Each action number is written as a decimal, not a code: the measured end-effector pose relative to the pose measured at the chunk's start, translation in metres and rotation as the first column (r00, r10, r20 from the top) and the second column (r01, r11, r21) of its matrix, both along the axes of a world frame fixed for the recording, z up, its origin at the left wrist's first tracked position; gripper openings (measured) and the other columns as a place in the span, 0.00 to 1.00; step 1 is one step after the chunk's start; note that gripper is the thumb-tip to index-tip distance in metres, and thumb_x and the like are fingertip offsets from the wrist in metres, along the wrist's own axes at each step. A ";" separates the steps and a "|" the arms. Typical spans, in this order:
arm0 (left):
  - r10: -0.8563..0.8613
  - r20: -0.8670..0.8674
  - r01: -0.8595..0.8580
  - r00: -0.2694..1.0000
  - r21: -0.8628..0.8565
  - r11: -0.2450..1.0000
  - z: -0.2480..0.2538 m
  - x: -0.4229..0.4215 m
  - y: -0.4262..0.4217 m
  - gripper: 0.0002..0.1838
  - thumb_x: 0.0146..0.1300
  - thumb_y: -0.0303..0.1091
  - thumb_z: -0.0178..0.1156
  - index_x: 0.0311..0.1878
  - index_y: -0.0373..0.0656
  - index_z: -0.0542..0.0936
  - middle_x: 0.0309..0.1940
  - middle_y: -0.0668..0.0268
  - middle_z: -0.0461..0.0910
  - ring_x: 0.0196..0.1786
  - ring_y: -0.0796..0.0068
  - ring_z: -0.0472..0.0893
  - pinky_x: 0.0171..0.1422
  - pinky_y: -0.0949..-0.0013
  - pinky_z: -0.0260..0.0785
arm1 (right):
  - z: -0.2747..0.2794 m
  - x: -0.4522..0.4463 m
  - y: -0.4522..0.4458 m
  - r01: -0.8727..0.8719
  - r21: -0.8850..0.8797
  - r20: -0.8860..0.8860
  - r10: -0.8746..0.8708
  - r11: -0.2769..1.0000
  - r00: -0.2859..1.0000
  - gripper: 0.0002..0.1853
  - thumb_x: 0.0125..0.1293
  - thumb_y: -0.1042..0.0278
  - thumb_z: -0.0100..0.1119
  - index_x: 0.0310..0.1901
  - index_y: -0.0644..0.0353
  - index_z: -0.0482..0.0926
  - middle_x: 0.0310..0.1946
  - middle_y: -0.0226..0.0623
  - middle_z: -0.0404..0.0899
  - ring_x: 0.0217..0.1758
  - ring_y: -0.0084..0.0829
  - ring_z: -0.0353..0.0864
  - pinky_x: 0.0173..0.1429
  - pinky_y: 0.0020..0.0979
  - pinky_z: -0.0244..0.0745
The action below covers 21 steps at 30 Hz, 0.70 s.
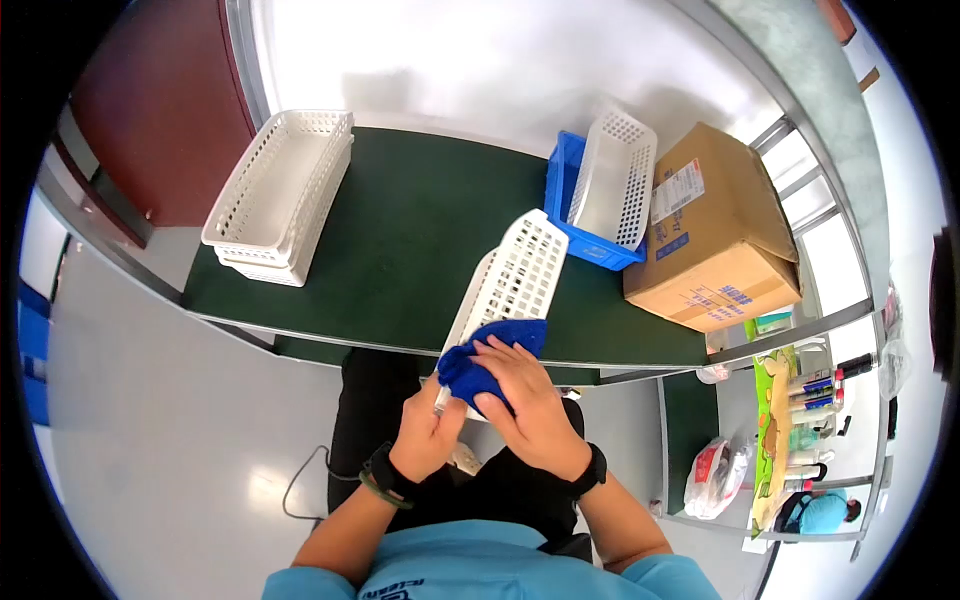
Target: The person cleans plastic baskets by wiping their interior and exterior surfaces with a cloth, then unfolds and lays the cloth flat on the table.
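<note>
A white perforated plastic basket [522, 265] is tilted on its side over the front edge of the table, with its near end above my lap. My left hand [424, 432] grips that near end, fingers partly hidden behind the basket. A blue cloth [515, 335] lies bunched against the basket's perforated wall. Over the cloth, my right hand [528, 408] presses it to the wall, its fingers bent around the fabric.
Stacked white baskets [283, 190] stand on the left of the dark green table [400, 230]. To the right are a blue crate [600, 250] with another white basket [625, 165] leaning in it, and a cardboard box [715, 235]. Bottles [815, 400] line a shelf at far right.
</note>
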<state>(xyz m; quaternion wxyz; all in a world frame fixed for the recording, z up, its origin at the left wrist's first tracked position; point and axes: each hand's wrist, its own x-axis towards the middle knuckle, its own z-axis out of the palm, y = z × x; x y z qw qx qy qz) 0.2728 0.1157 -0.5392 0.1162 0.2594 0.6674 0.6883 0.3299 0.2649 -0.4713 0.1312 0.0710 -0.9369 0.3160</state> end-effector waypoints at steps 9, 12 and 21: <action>-0.103 -0.748 -0.245 0.656 -0.340 0.908 0.049 -0.032 -0.012 0.13 0.55 0.28 0.59 0.45 0.36 0.80 0.30 0.60 0.78 0.38 0.60 0.75 0.53 0.56 0.60 | -0.001 0.045 0.035 0.001 -0.888 0.020 -0.037 -0.460 0.999 0.35 0.72 0.38 0.39 0.68 0.60 0.65 0.66 0.43 0.68 0.70 0.42 0.65 0.74 0.49 0.55; -0.192 -0.845 -0.424 0.499 -0.430 0.797 0.032 -0.049 -0.011 0.15 0.53 0.29 0.61 0.46 0.38 0.80 0.30 0.65 0.77 0.42 0.63 0.75 0.63 0.53 0.57 | 0.002 0.051 0.035 -0.074 -0.815 -0.075 -0.023 -0.575 0.997 0.36 0.71 0.37 0.41 0.68 0.60 0.65 0.68 0.43 0.66 0.71 0.46 0.62 0.76 0.52 0.50; -0.197 -0.778 -0.422 0.597 -0.513 0.748 0.061 -0.038 -0.010 0.30 0.54 0.32 0.67 0.62 0.42 0.73 0.60 0.55 0.70 0.62 0.55 0.71 0.74 0.50 0.49 | -0.015 0.055 0.032 -0.089 -0.906 -0.079 -0.040 -0.414 0.996 0.35 0.71 0.43 0.47 0.71 0.60 0.59 0.69 0.44 0.63 0.71 0.44 0.63 0.74 0.51 0.54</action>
